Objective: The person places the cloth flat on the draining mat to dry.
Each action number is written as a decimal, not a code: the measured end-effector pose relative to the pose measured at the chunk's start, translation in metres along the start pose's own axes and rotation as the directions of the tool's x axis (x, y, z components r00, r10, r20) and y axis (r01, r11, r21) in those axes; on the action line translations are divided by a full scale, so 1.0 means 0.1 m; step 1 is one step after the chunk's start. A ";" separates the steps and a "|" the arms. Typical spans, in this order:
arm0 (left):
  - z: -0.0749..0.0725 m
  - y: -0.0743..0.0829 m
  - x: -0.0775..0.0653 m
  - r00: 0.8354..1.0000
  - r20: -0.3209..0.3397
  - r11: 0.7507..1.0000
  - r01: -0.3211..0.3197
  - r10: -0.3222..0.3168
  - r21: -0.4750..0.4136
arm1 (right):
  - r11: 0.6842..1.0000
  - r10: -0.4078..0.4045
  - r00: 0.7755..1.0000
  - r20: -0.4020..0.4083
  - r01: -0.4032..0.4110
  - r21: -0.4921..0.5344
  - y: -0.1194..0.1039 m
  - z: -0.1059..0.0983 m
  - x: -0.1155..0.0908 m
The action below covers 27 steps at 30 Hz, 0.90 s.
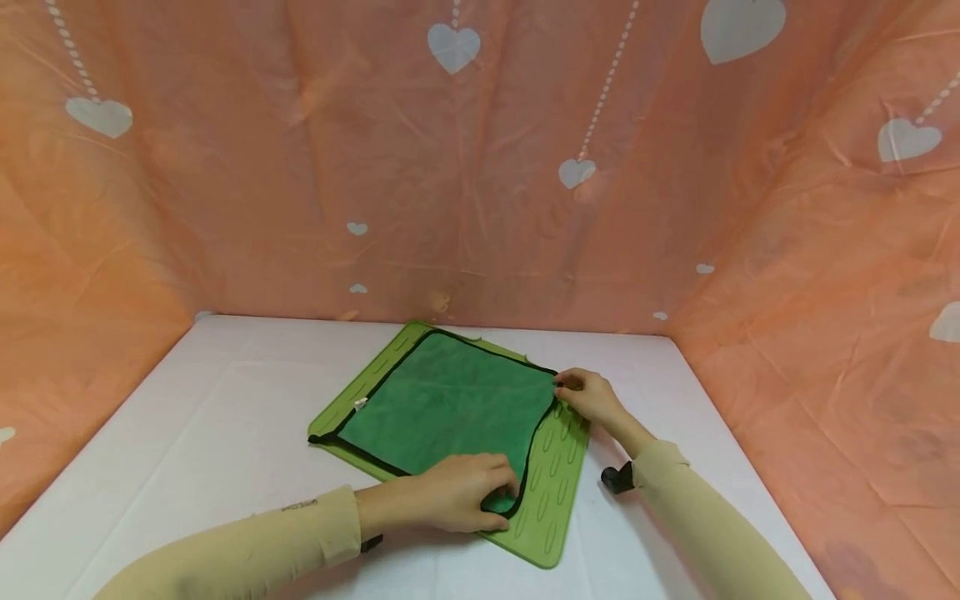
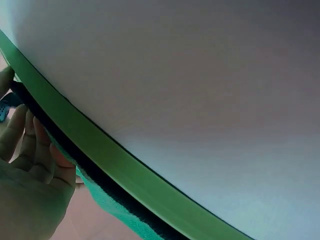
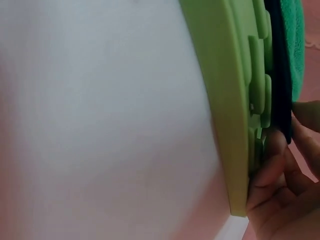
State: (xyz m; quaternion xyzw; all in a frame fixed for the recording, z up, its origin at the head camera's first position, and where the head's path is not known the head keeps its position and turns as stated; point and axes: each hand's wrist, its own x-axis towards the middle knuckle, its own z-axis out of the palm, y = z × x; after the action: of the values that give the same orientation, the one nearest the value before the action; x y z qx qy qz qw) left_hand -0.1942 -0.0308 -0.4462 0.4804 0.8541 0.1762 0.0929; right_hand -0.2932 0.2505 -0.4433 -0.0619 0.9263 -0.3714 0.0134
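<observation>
A dark green cloth with a black border lies over a light green mat that has raised oval ridges. Curled over the cloth's near right corner, my left hand has its thumb and fingers on either side of the black edge. In the left wrist view, this hand sits right at the border of the cloth. My right hand pinches the far right corner. Up close in the right wrist view, its fingers hold the black-edged corner just over the mat's ridges.
The mat lies turned at an angle on a white table. Orange curtains with white hearts enclose the table at the back and sides. A small white tag shows on the cloth's left border. Each wrist carries a black device.
</observation>
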 end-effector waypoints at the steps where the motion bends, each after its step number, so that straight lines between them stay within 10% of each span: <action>1: 0.00 0.00 0.00 1.000 -0.004 1.000 -0.007 0.007 0.001 | 1.000 0.000 1.000 -0.005 0.000 0.004 0.00 0.01 0.01; 11: -0.06 0.02 -0.07 0.999 -0.012 0.988 -0.045 0.043 -0.149 | 0.998 0.036 0.997 -0.069 -0.033 0.046 0.02 0.04 0.02; 27: -0.08 -0.03 -0.13 0.994 0.031 0.976 -0.097 0.105 -0.195 | 0.975 -0.113 0.990 -0.078 0.096 -0.199 -0.09 0.08 -0.05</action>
State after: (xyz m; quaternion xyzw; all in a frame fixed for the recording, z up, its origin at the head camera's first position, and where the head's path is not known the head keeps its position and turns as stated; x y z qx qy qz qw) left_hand -0.1922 -0.0448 -0.4398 0.5155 0.8053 0.2531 0.1474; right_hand -0.2864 0.2392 -0.4429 -0.0951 0.9533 -0.2816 -0.0535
